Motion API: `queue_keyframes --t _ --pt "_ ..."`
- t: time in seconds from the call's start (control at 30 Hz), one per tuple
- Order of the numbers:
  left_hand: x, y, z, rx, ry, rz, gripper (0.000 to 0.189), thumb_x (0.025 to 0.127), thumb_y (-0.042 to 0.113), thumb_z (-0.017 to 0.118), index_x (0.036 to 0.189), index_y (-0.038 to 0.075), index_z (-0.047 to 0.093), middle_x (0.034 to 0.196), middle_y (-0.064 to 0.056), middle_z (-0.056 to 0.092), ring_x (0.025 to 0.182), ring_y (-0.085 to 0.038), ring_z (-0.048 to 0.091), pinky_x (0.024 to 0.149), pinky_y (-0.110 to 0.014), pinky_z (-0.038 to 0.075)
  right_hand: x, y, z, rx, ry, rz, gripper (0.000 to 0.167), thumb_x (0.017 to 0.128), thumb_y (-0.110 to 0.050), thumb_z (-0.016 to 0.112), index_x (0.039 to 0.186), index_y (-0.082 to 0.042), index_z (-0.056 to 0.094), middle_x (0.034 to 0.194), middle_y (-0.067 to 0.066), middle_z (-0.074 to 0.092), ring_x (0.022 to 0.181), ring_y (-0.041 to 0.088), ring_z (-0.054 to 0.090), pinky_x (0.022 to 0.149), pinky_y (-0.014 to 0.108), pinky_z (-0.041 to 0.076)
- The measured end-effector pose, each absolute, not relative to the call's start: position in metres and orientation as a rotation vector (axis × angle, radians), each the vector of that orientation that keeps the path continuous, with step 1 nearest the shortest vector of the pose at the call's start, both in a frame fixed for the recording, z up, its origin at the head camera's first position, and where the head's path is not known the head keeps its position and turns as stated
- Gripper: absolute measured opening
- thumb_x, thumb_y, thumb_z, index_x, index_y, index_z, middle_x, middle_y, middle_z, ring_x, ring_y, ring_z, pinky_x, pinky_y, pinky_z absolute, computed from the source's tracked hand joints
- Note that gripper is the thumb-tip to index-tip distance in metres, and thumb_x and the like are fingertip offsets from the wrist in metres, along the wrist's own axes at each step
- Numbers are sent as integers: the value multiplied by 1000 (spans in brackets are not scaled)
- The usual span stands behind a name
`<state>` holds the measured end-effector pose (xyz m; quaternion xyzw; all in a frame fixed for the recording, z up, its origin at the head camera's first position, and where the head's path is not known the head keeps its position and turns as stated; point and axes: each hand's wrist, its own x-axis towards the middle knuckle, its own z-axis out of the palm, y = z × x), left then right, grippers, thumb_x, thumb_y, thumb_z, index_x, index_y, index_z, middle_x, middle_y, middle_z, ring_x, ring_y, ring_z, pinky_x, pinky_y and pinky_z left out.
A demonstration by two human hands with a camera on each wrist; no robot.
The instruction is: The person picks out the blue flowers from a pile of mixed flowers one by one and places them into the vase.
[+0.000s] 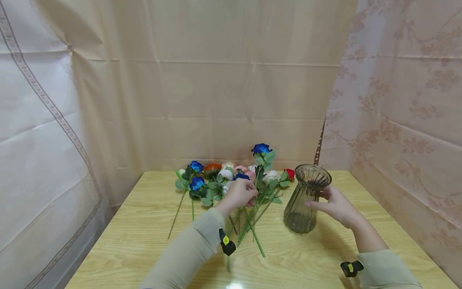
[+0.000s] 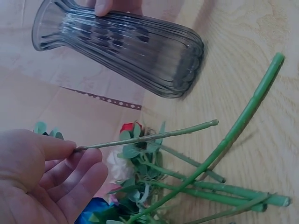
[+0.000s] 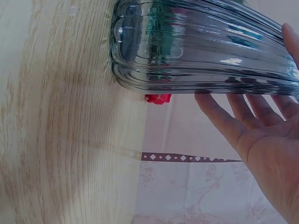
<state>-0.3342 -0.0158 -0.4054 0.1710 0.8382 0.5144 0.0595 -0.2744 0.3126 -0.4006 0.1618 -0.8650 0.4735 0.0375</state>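
Between thumb and fingertips, my left hand (image 1: 241, 193) pinches a thin green flower stem (image 2: 154, 137), whose cut end points toward the vase in the left wrist view. A blue rose (image 1: 261, 149) stands above the pile over this hand and appears to belong to that stem. On the right, a grey ribbed glass vase (image 1: 302, 204) with a flared mouth leans slightly; no stems show in it. My right hand (image 1: 337, 206) grips its side, thumb in front and fingers behind. Whether its base touches the table is hard to tell.
Several artificial flowers lie across the wooden table (image 1: 144, 245): blue roses (image 1: 197, 184), an orange flower (image 1: 212, 167), white ones (image 1: 226, 174) and a red rose (image 1: 290, 173). Loose green stems (image 1: 255, 235) cross toward the front. Cloth curtains (image 1: 234, 88) enclose the back and sides.
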Motion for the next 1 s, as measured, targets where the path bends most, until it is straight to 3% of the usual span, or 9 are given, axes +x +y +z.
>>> queue_keyframes --t 0.4,0.63,0.8,1.0 --pt "-324 -28 -391 545 2537 1581 8 100 13 68 96 6 70 98 -19 71 72 -33 73 63 -43 61 -274 312 -399 508 -2655 1435 84 90 -30 81 155 -4 34 149 29 43 134 54 40 100 68 41" --pt "-323 -39 -391 570 2603 1541 10 102 19 66 103 10 71 87 -1 70 65 -20 70 65 -45 61 -274 313 -400 509 -2655 1432 85 89 -29 82 155 -5 34 149 29 43 134 55 40 100 70 40" --pt "-320 -47 -390 565 2658 1541 11 102 21 67 105 11 70 88 -1 70 65 -18 69 66 -49 60 -274 313 -399 515 -2659 1420 84 90 -30 81 155 -4 34 149 30 42 134 55 40 100 69 41" --pt "-320 -57 -391 575 2701 1555 11 101 23 68 105 12 70 94 -3 70 64 -16 70 62 -43 60 -273 314 -400 505 -2661 1437 84 90 -30 81 155 -4 34 149 30 41 136 57 36 101 71 38"
